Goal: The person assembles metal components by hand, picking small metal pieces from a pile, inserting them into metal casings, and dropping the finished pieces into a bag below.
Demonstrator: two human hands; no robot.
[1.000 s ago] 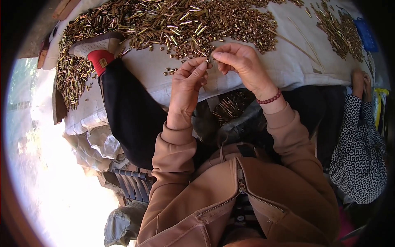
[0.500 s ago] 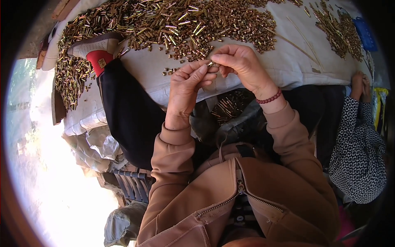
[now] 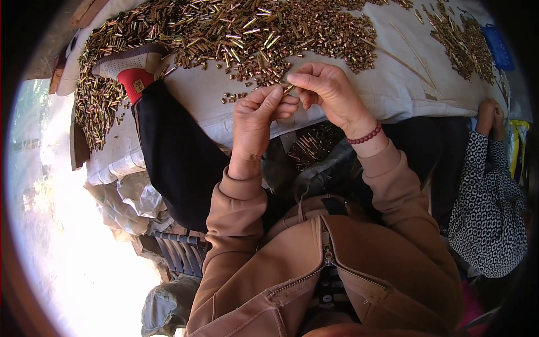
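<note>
The left hand (image 3: 254,115) and right hand (image 3: 328,90) meet tip to tip, each pinched on a small brass-coloured piece (image 3: 288,89) — how it sits within the grip is hidden. The step in hand appears to be fitting or turning this piece; the next move seems to call for a steady left pinch and a fine push or twist from the right. Just beside the left hand, loose short pieces (image 3: 230,98) lie on the cloth-covered worktop (image 3: 202,91); beyond both hands spreads a large heap (image 3: 247,42).
</note>
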